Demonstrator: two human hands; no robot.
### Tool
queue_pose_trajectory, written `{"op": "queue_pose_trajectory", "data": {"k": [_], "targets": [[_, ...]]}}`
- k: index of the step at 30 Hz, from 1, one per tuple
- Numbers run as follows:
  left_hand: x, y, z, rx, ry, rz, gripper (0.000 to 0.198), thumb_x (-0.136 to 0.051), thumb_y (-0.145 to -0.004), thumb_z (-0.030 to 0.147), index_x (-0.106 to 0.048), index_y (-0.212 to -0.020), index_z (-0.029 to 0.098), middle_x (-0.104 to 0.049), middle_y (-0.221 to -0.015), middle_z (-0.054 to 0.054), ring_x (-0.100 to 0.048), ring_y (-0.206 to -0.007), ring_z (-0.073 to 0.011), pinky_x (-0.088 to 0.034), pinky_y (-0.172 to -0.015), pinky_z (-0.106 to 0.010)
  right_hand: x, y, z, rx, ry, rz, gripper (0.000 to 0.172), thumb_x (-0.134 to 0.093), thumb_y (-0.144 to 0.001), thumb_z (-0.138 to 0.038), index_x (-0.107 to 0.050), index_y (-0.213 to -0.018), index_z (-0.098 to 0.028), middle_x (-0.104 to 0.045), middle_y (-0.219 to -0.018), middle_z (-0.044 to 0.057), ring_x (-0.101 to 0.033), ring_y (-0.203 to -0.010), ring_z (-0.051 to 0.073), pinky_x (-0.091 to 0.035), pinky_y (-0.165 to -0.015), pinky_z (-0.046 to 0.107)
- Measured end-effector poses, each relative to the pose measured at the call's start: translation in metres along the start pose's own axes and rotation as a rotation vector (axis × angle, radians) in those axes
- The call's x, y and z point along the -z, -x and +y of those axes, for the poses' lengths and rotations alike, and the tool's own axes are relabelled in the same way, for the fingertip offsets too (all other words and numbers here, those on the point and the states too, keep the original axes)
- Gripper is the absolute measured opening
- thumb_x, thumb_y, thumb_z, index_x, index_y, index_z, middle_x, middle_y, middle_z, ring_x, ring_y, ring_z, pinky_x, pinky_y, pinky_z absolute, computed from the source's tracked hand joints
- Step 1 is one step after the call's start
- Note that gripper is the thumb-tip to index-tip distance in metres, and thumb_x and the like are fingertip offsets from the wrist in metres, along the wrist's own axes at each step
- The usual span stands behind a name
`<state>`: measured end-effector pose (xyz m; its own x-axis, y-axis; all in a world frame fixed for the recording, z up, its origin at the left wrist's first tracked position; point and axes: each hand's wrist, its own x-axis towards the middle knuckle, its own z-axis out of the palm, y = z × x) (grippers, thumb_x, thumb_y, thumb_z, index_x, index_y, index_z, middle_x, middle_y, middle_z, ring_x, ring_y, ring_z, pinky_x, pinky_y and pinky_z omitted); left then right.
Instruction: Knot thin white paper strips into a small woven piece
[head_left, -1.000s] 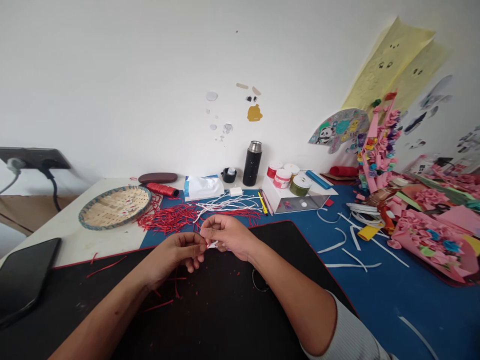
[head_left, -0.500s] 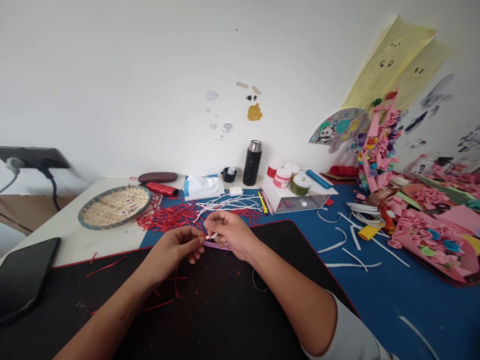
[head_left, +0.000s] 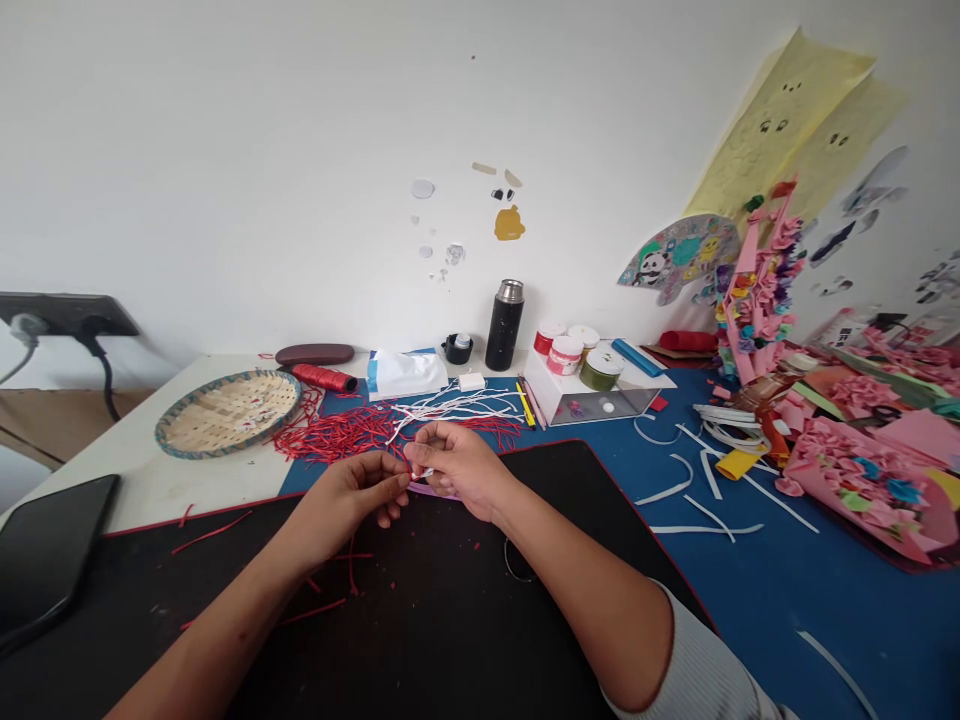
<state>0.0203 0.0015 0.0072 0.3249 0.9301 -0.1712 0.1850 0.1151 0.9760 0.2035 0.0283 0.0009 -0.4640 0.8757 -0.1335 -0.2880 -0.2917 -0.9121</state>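
My left hand point(head_left: 358, 492) pinches a short bit of red and white cord point(head_left: 418, 475) between thumb and forefinger, above the far part of the black mat point(head_left: 450, 620). My right hand point(head_left: 459, 465) is closed on the other end of it, fingertips almost meeting the left ones. Fingers hide most of the cord. A purple strip point(head_left: 435, 491) shows just under the right hand. Beyond the hands lie a heap of red cords point(head_left: 349, 435) and several white cords point(head_left: 461, 405).
A woven basket point(head_left: 217, 425) and a phone point(head_left: 56, 545) are on the left. A black flask point(head_left: 505, 330), a white box point(head_left: 566, 405) bearing paint jars and a red spool point(head_left: 324, 378) stand at the back. White strips point(head_left: 705, 530) and pink paper flowers point(head_left: 870, 480) lie right.
The right fingertips have shifted slightly, and less of the white cord shows between the hands. Everything else keeps its place.
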Motion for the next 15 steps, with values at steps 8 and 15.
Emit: {"op": "queue_pose_trajectory", "data": {"k": [8, 15], "targets": [[0.0013, -0.0004, -0.0021, -0.006, 0.013, 0.004, 0.043, -0.082, -0.07, 0.059, -0.068, -0.082, 0.02, -0.069, -0.073, -0.001, -0.062, -0.063, -0.0179, -0.05, -0.057, -0.03, 0.0013, -0.0013, 0.0047, 0.004, 0.002, -0.013, 0.042, -0.09, -0.073, -0.047, -0.067, -0.089, -0.016, -0.059, -0.066, -0.005, -0.028, -0.042, 0.001, -0.016, -0.042, 0.021], [0.0004, -0.0002, -0.001, -0.004, 0.004, 0.0, 0.043, -0.081, -0.071, 0.06, -0.067, -0.078, 0.02, -0.069, -0.072, -0.002, -0.062, -0.062, -0.0176, -0.05, -0.057, -0.029, -0.0002, -0.0002, 0.0025, 0.0, 0.005, 0.007, 0.041, -0.09, -0.073, -0.045, -0.062, -0.085, -0.017, -0.06, -0.07, -0.005, -0.029, -0.044, 0.001, -0.018, -0.044, 0.02]]}}
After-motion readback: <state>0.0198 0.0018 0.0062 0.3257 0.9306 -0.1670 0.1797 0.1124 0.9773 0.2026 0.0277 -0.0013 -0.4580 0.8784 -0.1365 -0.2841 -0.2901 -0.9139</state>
